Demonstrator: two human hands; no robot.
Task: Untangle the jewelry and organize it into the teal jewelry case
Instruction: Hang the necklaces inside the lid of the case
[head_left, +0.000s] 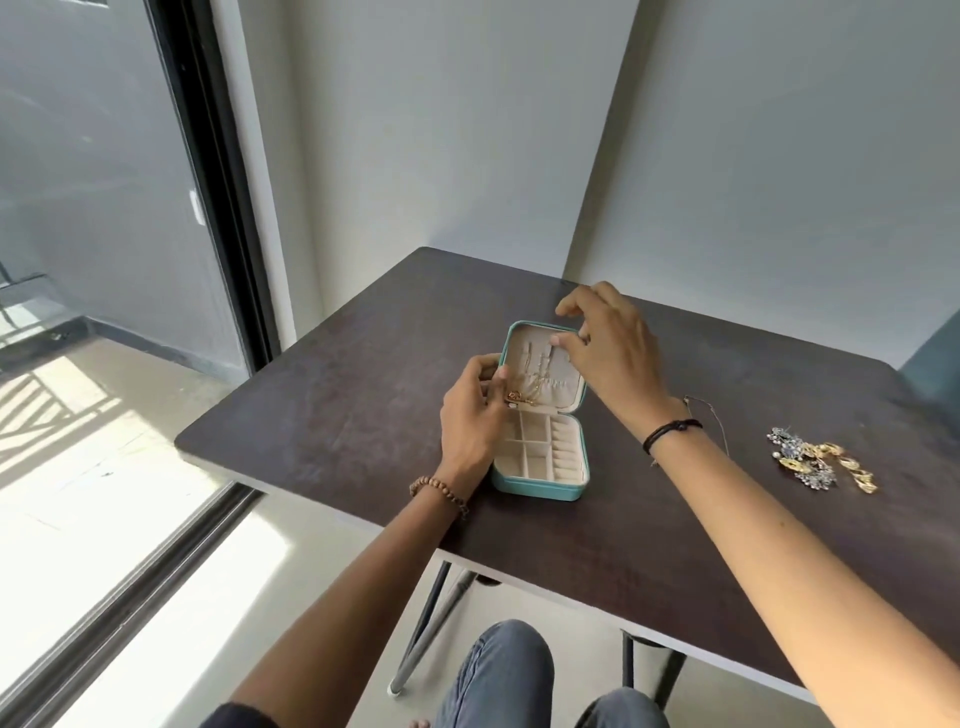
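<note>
The teal jewelry case (535, 491) lies open on the dark table, its cream lid flat at the far side and its divided tray nearer me. A thin gold necklace (524, 392) with a pendant lies against the lid's inside. My left hand (470, 415) pinches the necklace near the pendant at the lid's left edge. My right hand (605, 345) hovers over the lid's top right corner, thumb and fingertips pinched at the chain's upper end by the hooks. A tangled heap of gold and silver jewelry (821, 462) sits on the table to the right.
A thin loose chain (714, 421) lies on the dark table (337, 405) behind my right wrist. White walls meet in a corner behind the table. A glass sliding door stands at the left. My knees show under the table's near edge.
</note>
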